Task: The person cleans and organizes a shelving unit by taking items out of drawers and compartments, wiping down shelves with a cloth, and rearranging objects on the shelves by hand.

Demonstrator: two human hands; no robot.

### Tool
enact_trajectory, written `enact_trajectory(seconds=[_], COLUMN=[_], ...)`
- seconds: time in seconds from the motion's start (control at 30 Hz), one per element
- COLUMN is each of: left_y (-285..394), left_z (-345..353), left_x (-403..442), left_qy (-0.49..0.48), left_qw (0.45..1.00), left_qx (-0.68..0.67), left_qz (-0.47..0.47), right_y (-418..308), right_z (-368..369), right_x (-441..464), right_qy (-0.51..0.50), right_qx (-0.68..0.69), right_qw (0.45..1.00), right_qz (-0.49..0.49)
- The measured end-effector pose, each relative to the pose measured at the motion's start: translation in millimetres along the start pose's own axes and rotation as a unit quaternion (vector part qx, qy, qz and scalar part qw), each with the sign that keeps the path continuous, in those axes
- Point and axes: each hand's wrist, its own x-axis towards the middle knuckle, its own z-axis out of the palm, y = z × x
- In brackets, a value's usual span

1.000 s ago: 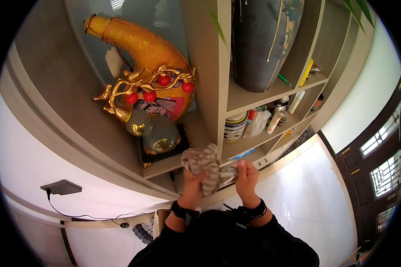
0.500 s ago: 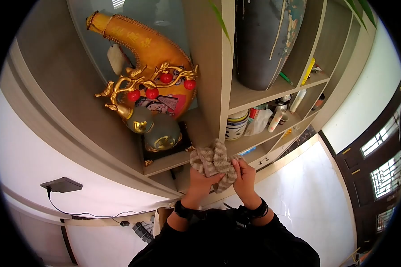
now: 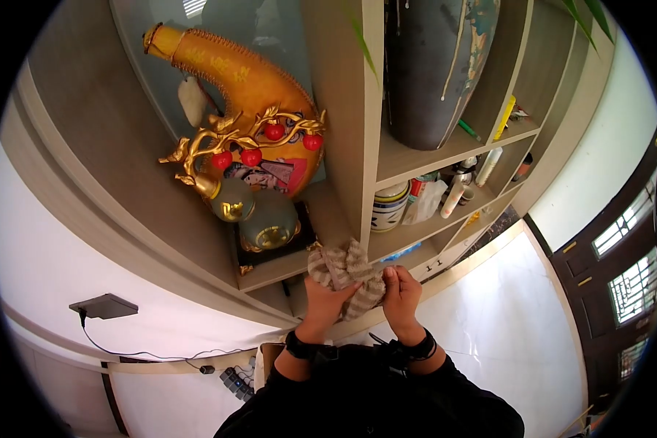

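The left hand [image 3: 323, 303] has its grip closed on a crumpled, beige-and-brown striped fabric cloth [image 3: 356, 274], thumb laid across the near folds. The right hand [image 3: 401, 293] is curled up at the cloth's right edge, its grip closed on that edge, with thumb and fingers pressed together. The cloth lies bunched between the two grips, just in front of the lower edge of a grey-brown wooden shelving unit [image 3: 336, 109].

Beyond the left grip and a little to its left, a rounded grey-green gourd ornament [image 3: 266, 219] with gold emblems sits on a square black base [image 3: 248, 257] with gold corner feet. A curling golden branch [image 3: 190, 162] hung with glossy red balls [image 3: 250, 157] reaches out from its top. Behind that, farther from the grip, leans a curved orange horn-shaped flask [image 3: 263, 80] with stitched edges.

Straight beyond the right grip, a white round jar [image 3: 388, 208] with blue and yellow bands stands on a shelf, a translucent plastic bag [image 3: 425, 204] just beside it. Farther out, above the jar, rises a tall dark-grey vase [image 3: 427, 80] with pale drips. To the right of the right grip spreads a shiny white floor [image 3: 489, 314].
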Motion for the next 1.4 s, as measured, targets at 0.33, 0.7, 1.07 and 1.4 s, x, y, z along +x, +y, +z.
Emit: enact_trajectory(seconds=[0.33, 0.7, 1.07, 1.4], left_y=[8, -13, -28, -58], left_z=[-22, -3, -37, -111], left_x=[-5, -12, -41, -89], left_qy=[0.016, -0.069, 0.020, 0.155], left_qw=[0.959, 0.967, 0.966, 0.961], left_qx=[-0.266, -0.196, -0.125, -0.147], left_qz=[-0.101, -0.149, -0.223, -0.175], right_y=[-6, 6, 46, 68], right_z=[-40, -3, 15, -1], right_x=[29, 5, -20, 9], right_qy=[0.138, 0.026, -0.089, -0.003], right_qx=[0.065, -0.172, -0.092, -0.048], right_qw=[0.987, 0.962, 0.992, 0.997], right_qz=[-0.042, -0.210, -0.006, 0.065])
